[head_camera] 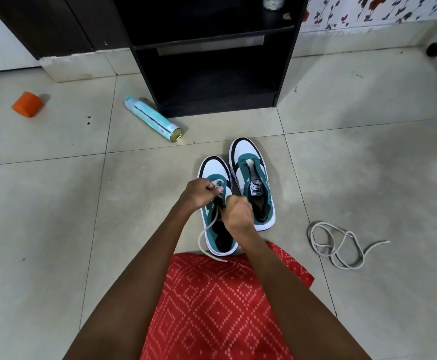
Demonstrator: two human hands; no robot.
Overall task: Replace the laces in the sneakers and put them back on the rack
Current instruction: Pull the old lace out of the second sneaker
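Your left hand (199,193) pinches the white lace (199,239) between thumb and curled fingers, right over the front eyelets of the nearer sneaker (213,170). That looks a sensible hold for feeding the tip through. Your right hand (238,215) is curled close beside it above the tongue, perhaps steadying the shoe or drawing the other end. Its knuckles face the camera, so I cannot tell what its fingers hold.

The lace's free end trails off the shoe's side onto the tiled floor (56,203), next to your red patterned cloth (225,307). The other sneaker (251,178) stands just beside the first, toes toward the black rack (212,74), its eyelets apparently bare. The loose lace (337,245) coiled well to its right is likely meant for it.

How many eyelets are threaded is hidden beneath your hands, and the rack's top is cut off. A spray can (152,119) and an orange cap (27,104) lie off to the left.
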